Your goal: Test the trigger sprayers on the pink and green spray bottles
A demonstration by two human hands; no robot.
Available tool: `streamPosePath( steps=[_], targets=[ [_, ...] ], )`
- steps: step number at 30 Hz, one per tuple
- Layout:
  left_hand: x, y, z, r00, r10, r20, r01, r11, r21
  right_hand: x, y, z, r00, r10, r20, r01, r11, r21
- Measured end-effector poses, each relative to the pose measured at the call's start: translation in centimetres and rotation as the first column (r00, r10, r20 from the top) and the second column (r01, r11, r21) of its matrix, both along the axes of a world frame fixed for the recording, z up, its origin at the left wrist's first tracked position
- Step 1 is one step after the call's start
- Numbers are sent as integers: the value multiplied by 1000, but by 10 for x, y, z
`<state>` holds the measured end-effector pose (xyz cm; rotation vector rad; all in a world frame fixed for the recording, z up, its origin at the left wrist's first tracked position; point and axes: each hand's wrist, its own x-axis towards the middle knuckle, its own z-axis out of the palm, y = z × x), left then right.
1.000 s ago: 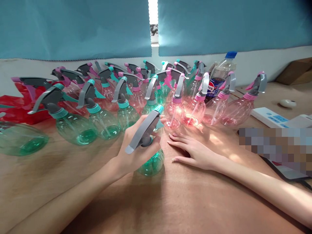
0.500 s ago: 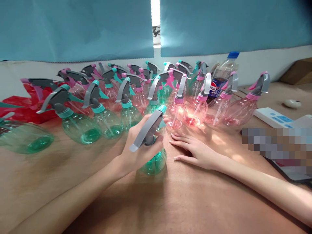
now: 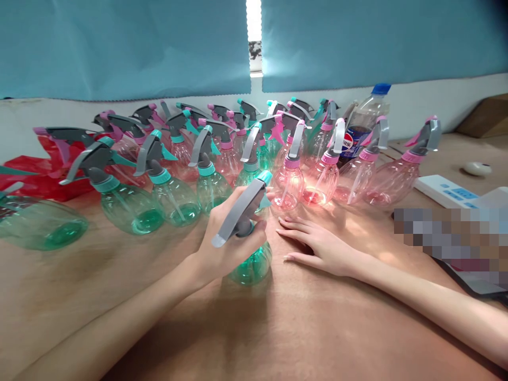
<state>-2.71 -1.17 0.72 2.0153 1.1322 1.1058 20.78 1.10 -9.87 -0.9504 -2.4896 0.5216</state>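
Observation:
My left hand (image 3: 226, 238) is closed around the neck of a green spray bottle (image 3: 251, 267) with a grey trigger head and a turquoise nozzle. The bottle is upright on the tabletop, its neck partly hidden by my fingers. Flat on the table to its right lies my right hand (image 3: 313, 246), fingers spread and holding nothing. Just behind it stands a pink spray bottle (image 3: 286, 185). Another green spray bottle (image 3: 212, 185) is behind my left hand.
Several more green and pink spray bottles (image 3: 174, 198) fill the back of the table (image 3: 317, 328). A cola bottle (image 3: 359, 124) stands behind them. At left lies a red plastic bag (image 3: 24, 164); at right are a white power strip (image 3: 446, 188), a white mouse (image 3: 476, 169) and a box (image 3: 486, 117).

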Motion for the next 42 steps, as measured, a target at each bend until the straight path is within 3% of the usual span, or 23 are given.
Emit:
streamPosePath(
  steps=[21, 32, 42],
  targets=[
    [2, -2, 10, 995, 28, -94, -28, 1000, 8, -1, 0, 1, 1000, 5, 1, -5, 1000, 14],
    [-1, -1, 4, 999, 22, -45, -22, 1000, 1, -1, 0, 3, 1000, 2, 6, -2, 1000, 12],
    [-1, 3, 5, 996, -14, -93, 16, 1000, 23, -2, -1, 3, 1000, -5, 25, 5, 1000, 10]
  ],
)
